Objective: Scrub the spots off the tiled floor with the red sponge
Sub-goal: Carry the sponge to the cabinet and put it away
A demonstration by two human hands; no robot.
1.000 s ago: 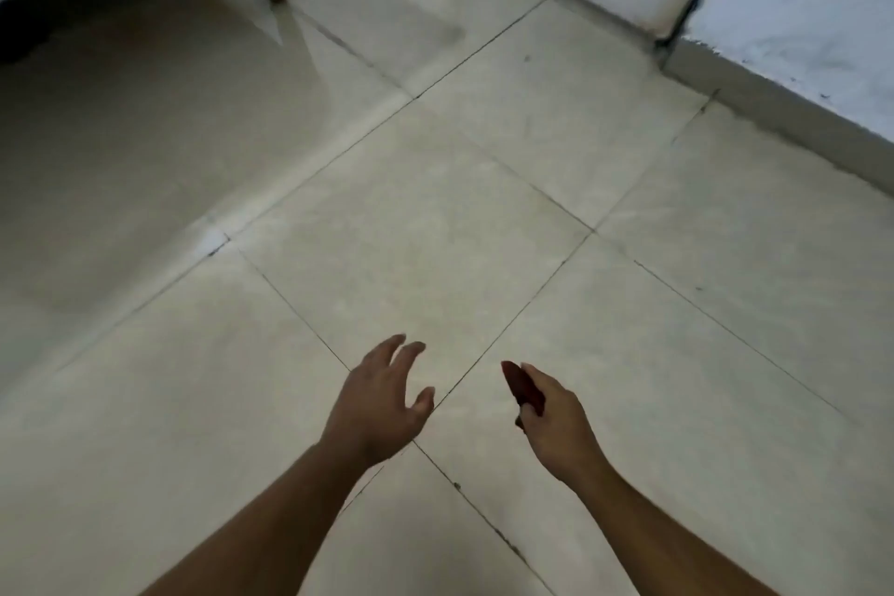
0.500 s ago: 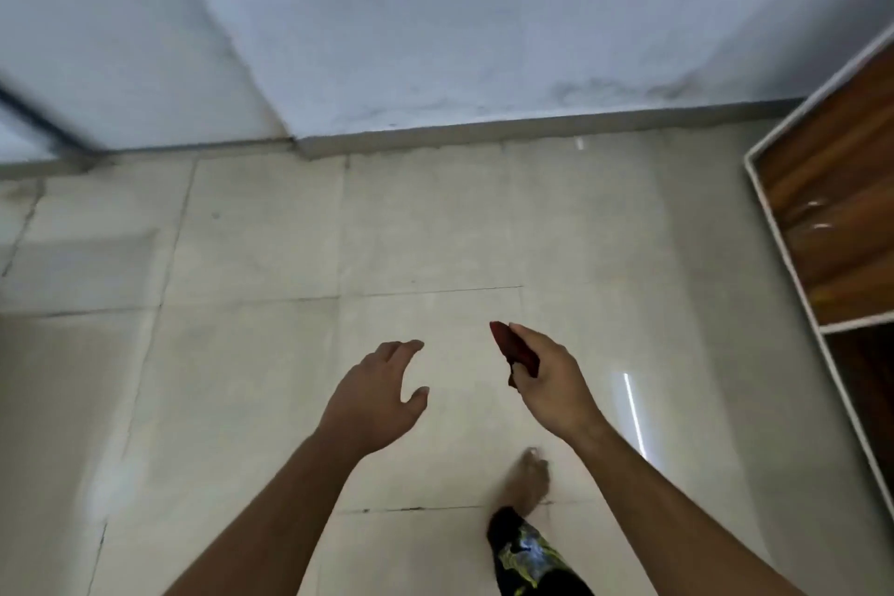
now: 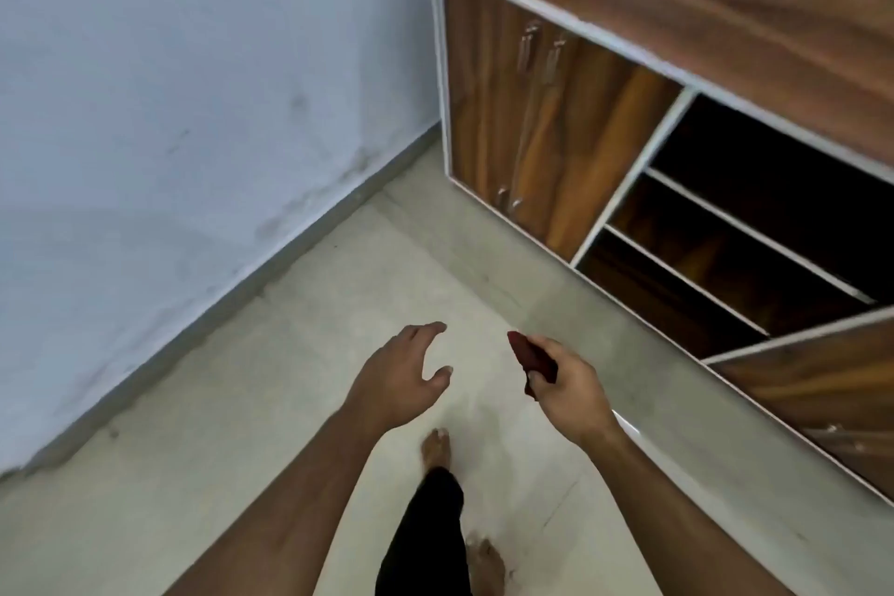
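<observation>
My right hand (image 3: pixel 568 390) is shut on the dark red sponge (image 3: pixel 529 359), held in the air above the pale tiled floor (image 3: pixel 300 353); only the sponge's upper end shows past my fingers. My left hand (image 3: pixel 404 378) hovers beside it with fingers apart and nothing in it. A few faint dark specks show on the tiles near the wall. The view is blurred, so floor spots are hard to make out.
A white wall (image 3: pixel 169 87) with a grey skirting (image 3: pixel 271 266) runs along the left. A brown wooden cabinet (image 3: pixel 629 121) with open dark shelves (image 3: pixel 754 232) stands on the right. My bare feet (image 3: pixel 437 448) and a dark trouser leg (image 3: pixel 425 532) are below my hands.
The view has swung right: the open floor gave way to the wall, then to the corner with the wooden cabinet. Both hands keep their pose, the right still gripping the sponge.
</observation>
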